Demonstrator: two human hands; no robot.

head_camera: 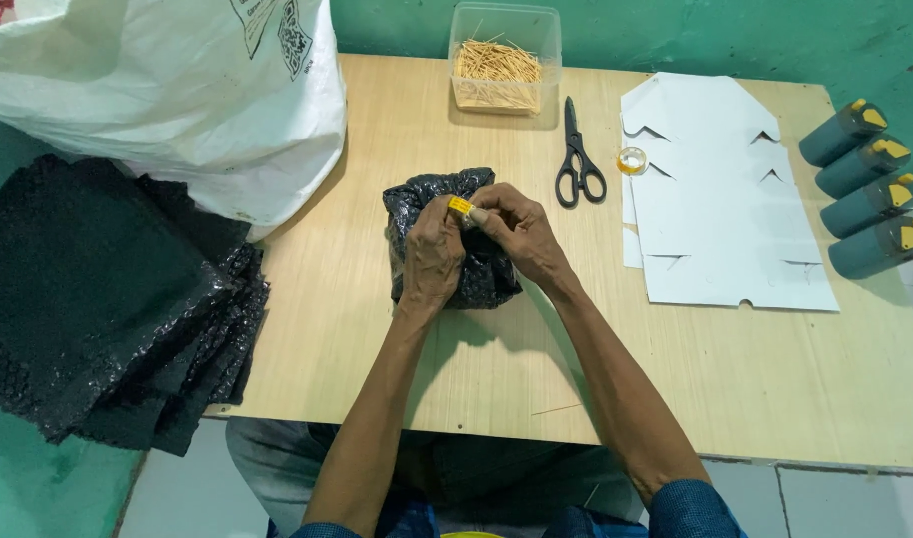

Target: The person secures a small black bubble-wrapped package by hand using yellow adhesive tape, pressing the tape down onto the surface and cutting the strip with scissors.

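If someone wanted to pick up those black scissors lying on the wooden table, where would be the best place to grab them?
Probably by the two looped handles of the black scissors, coming from the near edge of the wooden table. They lie flat and closed, loops toward the person, blades pointing away at the clear plastic box of wooden sticks, so the fingers stay clear of the tips.

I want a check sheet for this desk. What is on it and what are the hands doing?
Surface: wooden table, partly bare.
Job's things: black bundle; yellow tape roll on top.
Clutter: scissors, toothpick tub, white card cutouts, small tape ring, four grey bottles.
Hands: left hand and right hand both on the bundle, pinching the tape roll.
Cables: nothing seen.
Surroundings: black wrap stack, white sack, green wall.
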